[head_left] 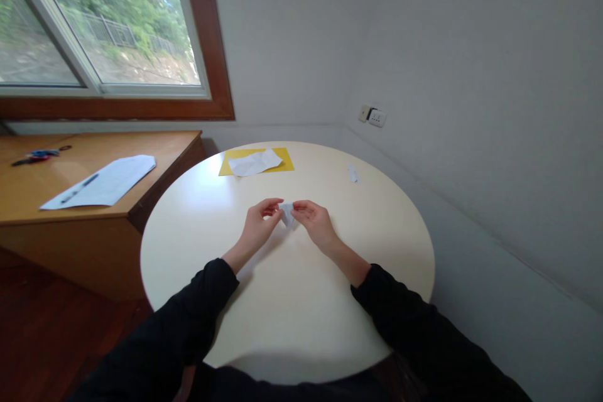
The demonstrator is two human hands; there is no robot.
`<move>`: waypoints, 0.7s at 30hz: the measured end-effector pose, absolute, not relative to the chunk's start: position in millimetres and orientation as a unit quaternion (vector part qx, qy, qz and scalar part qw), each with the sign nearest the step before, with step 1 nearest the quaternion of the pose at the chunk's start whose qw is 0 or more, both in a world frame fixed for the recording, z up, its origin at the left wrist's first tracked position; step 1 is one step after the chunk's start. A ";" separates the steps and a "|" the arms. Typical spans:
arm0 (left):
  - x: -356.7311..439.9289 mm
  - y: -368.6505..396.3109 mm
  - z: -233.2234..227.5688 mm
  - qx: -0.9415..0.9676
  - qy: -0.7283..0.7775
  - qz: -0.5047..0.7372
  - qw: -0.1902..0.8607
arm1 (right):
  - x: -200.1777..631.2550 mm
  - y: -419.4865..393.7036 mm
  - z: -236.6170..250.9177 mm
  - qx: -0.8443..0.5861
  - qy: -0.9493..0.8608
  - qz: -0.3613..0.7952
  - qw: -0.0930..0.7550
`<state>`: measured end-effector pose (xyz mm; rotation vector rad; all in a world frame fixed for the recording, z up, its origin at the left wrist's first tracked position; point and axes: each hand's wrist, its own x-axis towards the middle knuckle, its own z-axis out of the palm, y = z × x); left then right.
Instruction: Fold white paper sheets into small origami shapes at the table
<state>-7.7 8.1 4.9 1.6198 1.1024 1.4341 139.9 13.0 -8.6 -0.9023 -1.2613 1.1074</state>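
Note:
A small piece of folded white paper [287, 214] is held up between my two hands over the round table, its lower end narrowing to a point. My left hand [260, 221] pinches its left edge between thumb and fingers. On the other side, my right hand [316, 221] grips the right edge in the same way. The finer folds are too small to make out.
Behind my hands, a creased white sheet [254, 163] lies on a yellow sheet [288, 160] on the cream table [301, 301]. A white paper scrap [353, 174] rests at right. The wooden desk [94, 217] holds papers [117, 176], a pen [80, 188] and scissors [43, 154].

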 end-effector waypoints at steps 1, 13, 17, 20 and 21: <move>-7.7 7.9 4.9 0.634 0.427 0.548 0.340 | 139.4 13.4 -9.4 -0.382 -0.539 0.476 0.580; -6.8 4.2 8.8 0.662 0.438 0.522 0.312 | 138.1 8.3 -9.3 -0.379 -0.604 0.389 0.583; -7.5 4.8 9.3 0.581 0.423 0.543 0.433 | 139.6 8.5 -9.4 -0.393 -0.572 0.417 0.586; -10.0 8.4 6.0 0.502 0.419 0.575 0.491 | 142.5 10.7 -9.9 -0.409 -0.554 0.427 0.587; -10.8 9.8 4.9 0.475 0.421 0.583 0.507 | 143.4 11.7 -10.5 -0.412 -0.550 0.430 0.586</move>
